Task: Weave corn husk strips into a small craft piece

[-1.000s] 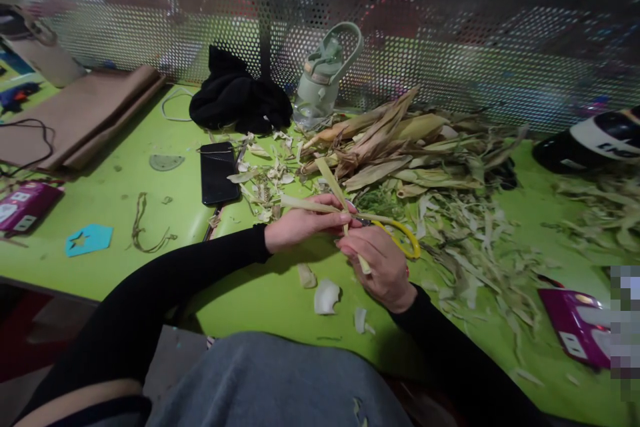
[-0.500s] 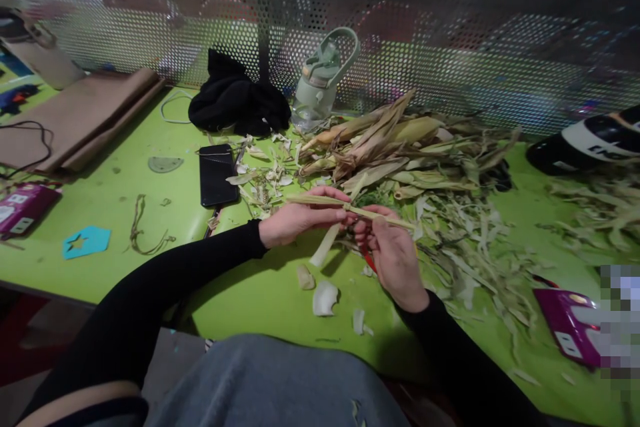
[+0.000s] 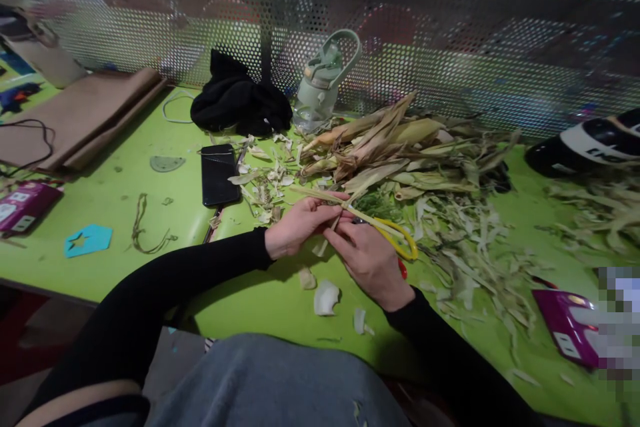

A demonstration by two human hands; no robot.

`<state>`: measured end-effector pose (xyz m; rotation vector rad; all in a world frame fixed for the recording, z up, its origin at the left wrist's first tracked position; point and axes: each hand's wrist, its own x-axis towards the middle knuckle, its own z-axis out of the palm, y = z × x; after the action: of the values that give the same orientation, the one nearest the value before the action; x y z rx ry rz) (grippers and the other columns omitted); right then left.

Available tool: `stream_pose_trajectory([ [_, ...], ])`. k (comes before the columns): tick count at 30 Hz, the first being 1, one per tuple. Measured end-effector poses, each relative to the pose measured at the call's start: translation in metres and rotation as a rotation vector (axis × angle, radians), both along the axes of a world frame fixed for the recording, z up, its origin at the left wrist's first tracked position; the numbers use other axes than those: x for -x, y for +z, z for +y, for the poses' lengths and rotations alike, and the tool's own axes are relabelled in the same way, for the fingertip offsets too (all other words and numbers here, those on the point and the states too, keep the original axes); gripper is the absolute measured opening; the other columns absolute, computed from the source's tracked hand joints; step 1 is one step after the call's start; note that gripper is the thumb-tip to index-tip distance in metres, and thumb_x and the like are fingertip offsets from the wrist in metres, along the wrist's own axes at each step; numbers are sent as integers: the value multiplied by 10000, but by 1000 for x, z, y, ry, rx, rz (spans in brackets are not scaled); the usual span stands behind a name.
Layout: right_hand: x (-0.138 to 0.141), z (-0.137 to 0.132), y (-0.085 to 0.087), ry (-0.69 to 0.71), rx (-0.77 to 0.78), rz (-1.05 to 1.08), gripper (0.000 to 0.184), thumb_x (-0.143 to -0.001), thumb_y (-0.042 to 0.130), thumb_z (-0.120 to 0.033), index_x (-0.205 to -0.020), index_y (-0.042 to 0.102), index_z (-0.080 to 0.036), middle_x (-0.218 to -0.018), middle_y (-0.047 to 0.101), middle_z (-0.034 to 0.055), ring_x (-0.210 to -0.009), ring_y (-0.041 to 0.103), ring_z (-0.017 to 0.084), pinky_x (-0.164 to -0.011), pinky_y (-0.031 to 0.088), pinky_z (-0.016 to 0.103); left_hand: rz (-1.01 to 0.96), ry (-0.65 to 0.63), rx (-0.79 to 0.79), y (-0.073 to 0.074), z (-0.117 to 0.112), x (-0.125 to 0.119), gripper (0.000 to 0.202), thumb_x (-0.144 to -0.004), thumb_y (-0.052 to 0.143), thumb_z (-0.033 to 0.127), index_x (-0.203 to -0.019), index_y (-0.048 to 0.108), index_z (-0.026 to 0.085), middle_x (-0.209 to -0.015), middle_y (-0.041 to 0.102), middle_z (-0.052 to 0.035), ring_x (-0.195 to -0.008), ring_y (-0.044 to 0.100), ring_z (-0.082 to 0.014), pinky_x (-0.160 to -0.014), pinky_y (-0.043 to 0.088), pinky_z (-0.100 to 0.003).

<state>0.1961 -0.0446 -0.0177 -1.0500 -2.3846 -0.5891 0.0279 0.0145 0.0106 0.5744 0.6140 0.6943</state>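
My left hand (image 3: 299, 227) pinches a long pale corn husk strip (image 3: 325, 198) over the green table (image 3: 165, 213). My right hand (image 3: 373, 263) is closed round yellow and red scissors (image 3: 400, 240), whose yellow loop sticks out to the right of the fingers. Both hands meet at the strip, just in front of a big pile of dried corn husks (image 3: 400, 147). Cut husk scraps (image 3: 326, 297) lie on the table right below my hands.
A black phone (image 3: 219, 173) lies left of the hands, a green water bottle (image 3: 323, 80) and black cloth (image 3: 237, 100) behind it. Husk trimmings (image 3: 480, 253) cover the table's right side. A purple box (image 3: 570, 323) sits at right, another (image 3: 23, 205) at left, beside a blue star stencil (image 3: 87, 240).
The right hand turned over and the scissors' yellow loop shows again. The husk strip has been turned and now points up left across the fingers.
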Motion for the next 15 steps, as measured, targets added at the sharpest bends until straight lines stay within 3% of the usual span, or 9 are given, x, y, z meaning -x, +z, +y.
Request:
stream_pose_trajectory([
  [5, 0, -4, 3, 50, -19, 98, 260, -912, 599, -101, -1148, 679, -175, -925, 710, 85, -890, 631, 208, -787, 502, 326, -30, -75, -65, -7, 2, 2, 324, -823, 722, 101, -1143, 677, 122, -875, 736, -48, -794, 671, -116, -821, 511, -268],
  [8, 0, -8, 6, 40, -25, 165, 275, -916, 604, -126, -1167, 660, -222, -926, 713, 62, -848, 639, 190, -766, 498, 313, 26, -112, -180, -14, 6, 2, 359, -808, 744, 116, -1160, 673, 104, -846, 707, -30, -759, 641, -93, -804, 491, -257],
  [12, -2, -11, 13, -158, -105, 228, 201, -872, 694, -168, -1060, 670, -233, -898, 697, 50, -811, 616, 191, -759, 457, 330, 229, -144, -430, -18, 11, 3, 315, -876, 668, 154, -1186, 658, 101, -886, 699, -34, -771, 627, -102, -813, 497, -277],
  [15, -5, -11, 18, -281, -104, 223, 134, -882, 694, -200, -1009, 677, -239, -986, 724, 54, -861, 613, 204, -815, 435, 357, 450, -157, -740, -11, 10, 6, 249, -926, 594, 200, -1150, 675, 132, -1063, 720, -74, -916, 654, -159, -904, 505, -339],
])
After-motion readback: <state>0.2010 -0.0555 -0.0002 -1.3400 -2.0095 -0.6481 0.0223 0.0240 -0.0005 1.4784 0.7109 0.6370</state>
